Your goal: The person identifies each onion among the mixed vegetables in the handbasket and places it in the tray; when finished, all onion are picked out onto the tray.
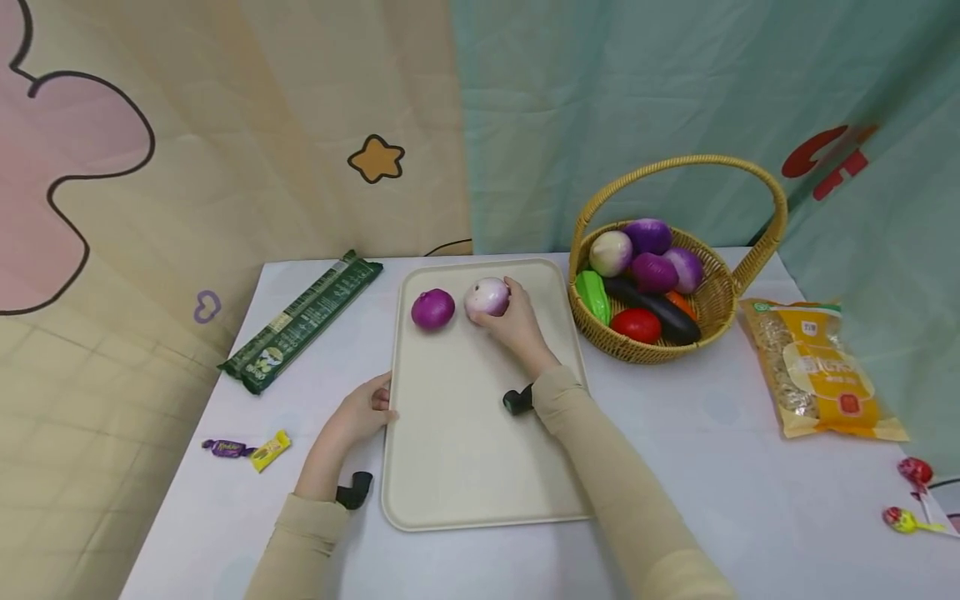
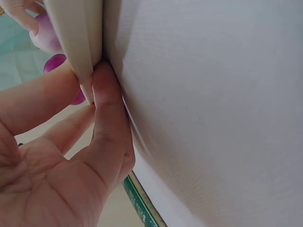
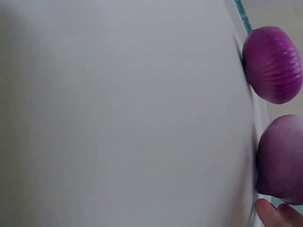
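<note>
While left hand [image 1: 365, 410] pinches tray [image 1: 457, 467] rim, right hand [image 1: 513, 321] fingers curled round pale onion [image 1: 486, 297].

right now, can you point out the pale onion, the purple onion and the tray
pale onion [image 1: 485, 298], head view, on its rounded top, gripped by the right hand [image 1: 516, 327]
purple onion [image 1: 432, 308], head view, middle of its skin
tray [image 1: 465, 450], head view, on its bare floor near the front
</note>
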